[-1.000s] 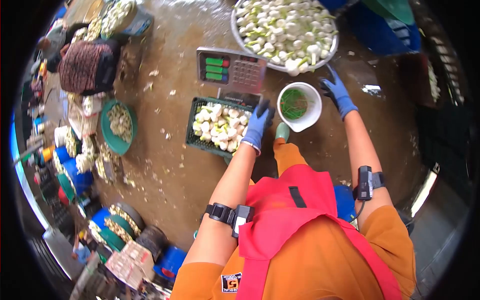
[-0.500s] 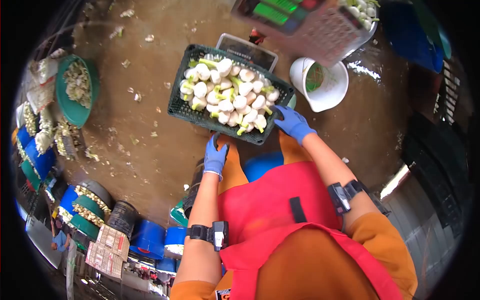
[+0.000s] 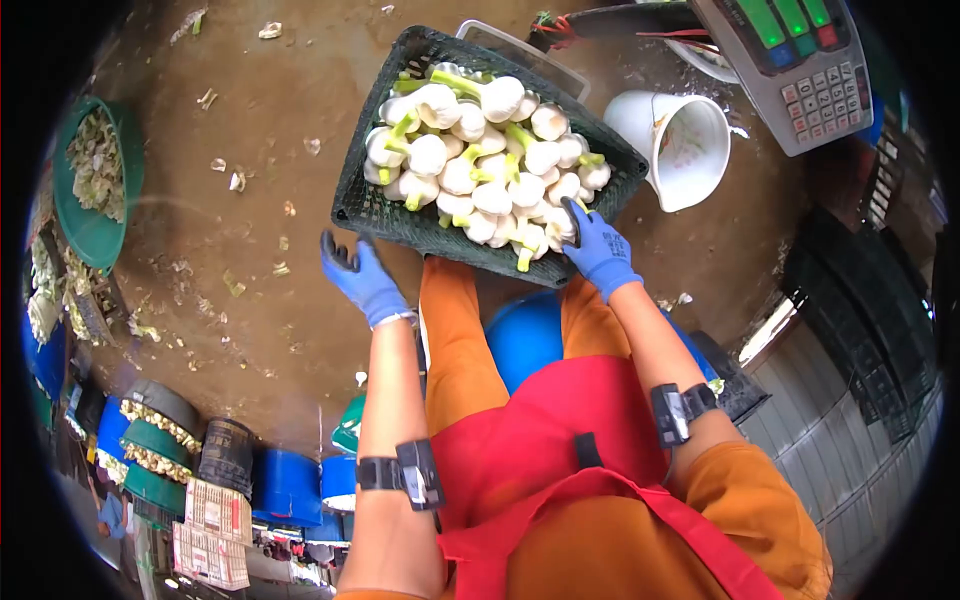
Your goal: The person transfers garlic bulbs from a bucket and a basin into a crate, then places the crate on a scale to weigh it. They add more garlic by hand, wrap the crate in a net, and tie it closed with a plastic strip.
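Right hand (image 3: pixel 603 255) grips the crate (image 3: pixel 400 228) of garlic bulbs (image 3: pixel 492 168) at 4 o'clock; left hand (image 3: pixel 366 286) is open, apart, at 8 o'clock; white bucket (image 3: pixel 692 165) stands at 3 o'clock

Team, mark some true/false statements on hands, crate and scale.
1. The crate holds garlic. True.
2. The left hand grips the crate. False: the left hand is off it, fingers spread.
3. The right hand is at a corner of the crate. True.
4. The display is dark. False: the display shows green.
5. The apron is blue. False: the apron is red.
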`<state>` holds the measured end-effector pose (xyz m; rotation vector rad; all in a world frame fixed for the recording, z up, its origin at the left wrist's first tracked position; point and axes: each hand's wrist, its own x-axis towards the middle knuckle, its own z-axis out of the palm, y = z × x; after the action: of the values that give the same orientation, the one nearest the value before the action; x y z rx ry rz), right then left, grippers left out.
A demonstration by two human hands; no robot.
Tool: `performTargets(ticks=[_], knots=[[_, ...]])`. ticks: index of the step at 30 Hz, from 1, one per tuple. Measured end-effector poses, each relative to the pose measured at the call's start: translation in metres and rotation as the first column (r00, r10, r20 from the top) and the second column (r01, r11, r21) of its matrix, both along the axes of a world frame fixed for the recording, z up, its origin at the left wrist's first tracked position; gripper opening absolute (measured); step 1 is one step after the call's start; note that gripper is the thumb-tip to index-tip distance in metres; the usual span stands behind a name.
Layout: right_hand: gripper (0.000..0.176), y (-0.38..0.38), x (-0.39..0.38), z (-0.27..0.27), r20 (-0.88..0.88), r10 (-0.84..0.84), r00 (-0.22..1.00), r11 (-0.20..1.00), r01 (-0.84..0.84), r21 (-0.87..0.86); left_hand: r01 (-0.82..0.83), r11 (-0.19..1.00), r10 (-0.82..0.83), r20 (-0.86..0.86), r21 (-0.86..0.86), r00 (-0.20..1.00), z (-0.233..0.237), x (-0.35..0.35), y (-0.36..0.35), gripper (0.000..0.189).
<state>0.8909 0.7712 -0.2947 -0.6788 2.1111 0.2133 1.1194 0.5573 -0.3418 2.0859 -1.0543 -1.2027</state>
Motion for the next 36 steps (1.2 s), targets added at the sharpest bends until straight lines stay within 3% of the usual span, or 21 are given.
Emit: performTargets(ticks=[1,2,4,5,6,8,14,17,18,19,20,21,22,24,26,28,29,31,34,35,36], knots=[[0.062,-0.014,-0.004,0.001,-0.049,-0.016,0.999,0.990,0.009,-0.140,0.381,0.912,-0.386,-0.002,-0.149,0.923,0.011,-0.016,-0.001,0.048],[0.060,-0.030,-0.007,0.004,-0.086,-0.031,0.996,0.961,0.006,-0.275,0.688,0.670,-0.703,0.059,-0.280,0.708,0.024,-0.028,-0.001,0.049],[0.053,-0.089,-0.019,0.011,-0.155,0.009,0.988,0.912,-0.072,-0.404,0.986,0.109,-0.920,0.362,-0.124,0.148,0.036,-0.054,-0.007,0.050],[0.051,-0.116,-0.026,0.006,-0.239,0.091,0.967,0.870,-0.194,-0.453,0.999,-0.041,-0.882,0.470,-0.017,-0.028,0.035,-0.057,-0.006,0.053],[0.048,-0.140,-0.036,-0.005,-0.332,0.161,0.930,0.813,-0.315,-0.490,0.999,-0.032,-0.880,0.474,-0.019,-0.019,0.033,-0.054,-0.006,0.053],[0.051,-0.170,-0.058,-0.030,-0.357,0.372,0.857,0.839,-0.475,-0.267,0.982,-0.006,-0.936,0.345,0.188,-0.072,0.027,-0.043,-0.002,0.054],[0.047,-0.211,-0.074,-0.025,-0.188,0.517,0.835,0.837,-0.539,-0.092,0.983,0.051,-0.889,0.457,0.177,-0.036,0.039,-0.010,0.013,0.052],[0.049,-0.210,-0.065,-0.036,-0.249,0.475,0.844,0.832,-0.523,-0.184,0.753,0.637,-0.671,0.360,-0.166,0.648,0.026,0.011,0.010,0.038],[0.049,-0.205,-0.064,-0.032,-0.296,0.430,0.853,0.806,-0.510,-0.300,0.755,0.636,-0.680,0.349,-0.157,0.645,0.015,0.021,0.017,0.038],[0.046,-0.189,-0.063,-0.020,-0.312,0.352,0.883,0.804,-0.456,-0.382,0.322,0.946,-0.323,-0.046,-0.025,0.945,0.001,0.028,0.022,0.046],[0.046,-0.173,-0.062,-0.016,-0.316,0.353,0.881,0.802,-0.459,-0.383,-0.138,0.952,0.225,-0.316,0.274,0.922,-0.008,0.031,0.022,0.055],[0.045,-0.153,-0.059,-0.020,-0.216,0.165,0.962,0.803,-0.258,-0.537,-0.243,0.740,0.503,-0.276,0.628,0.819,0.013,0.011,0.016,0.069],[0.043,-0.132,-0.055,-0.020,-0.080,-0.018,0.997,0.758,-0.039,-0.652,-0.250,0.739,0.507,-0.273,0.626,0.817,0.007,0.013,0.017,0.069],[0.042,-0.087,-0.039,0.005,0.216,-0.296,0.931,0.803,0.365,-0.472,-0.197,0.589,0.726,-0.406,0.783,0.555,-0.014,0.018,0.025,0.079],[0.039,-0.019,-0.013,-0.001,0.228,-0.374,0.899,0.842,0.433,-0.323,-0.097,0.685,0.668,-0.569,0.722,0.479,-0.027,0.022,0.012,0.079],[0.042,0.006,0.024,0.012,0.274,-0.253,0.928,0.912,0.324,-0.252,0.106,0.678,0.505,-0.565,0.727,0.652,-0.038,0.036,-0.008,0.074],[0.044,0.007,0.040,0.014,0.233,-0.100,0.967,0.948,0.164,-0.273,0.100,0.676,0.507,-0.559,0.730,0.656,-0.040,0.047,-0.021,0.074],[0.047,0.010,0.067,-0.001,0.183,0.100,0.978,0.954,-0.042,-0.296,0.390,0.584,0.529,-0.698,0.712,0.482,-0.042,0.064,-0.043,0.068],[0.038,-0.016,0.076,-0.019,0.120,0.172,0.978,0.966,-0.143,-0.217,0.430,0.482,0.438,-0.635,0.763,0.637,-0.041,0.060,-0.053,0.068],[0.028,-0.042,0.069,-0.013,0.172,0.265,0.949,0.964,-0.258,-0.057,0.706,0.439,0.565,-0.782,0.555,0.264,-0.077,0.088,-0.054,0.071],[0.028,-0.056,0.065,-0.018,0.176,0.265,0.948,0.964,-0.259,-0.055,0.704,0.438,0.568,-0.779,0.559,0.265,-0.066,0.079,-0.052,0.071]])
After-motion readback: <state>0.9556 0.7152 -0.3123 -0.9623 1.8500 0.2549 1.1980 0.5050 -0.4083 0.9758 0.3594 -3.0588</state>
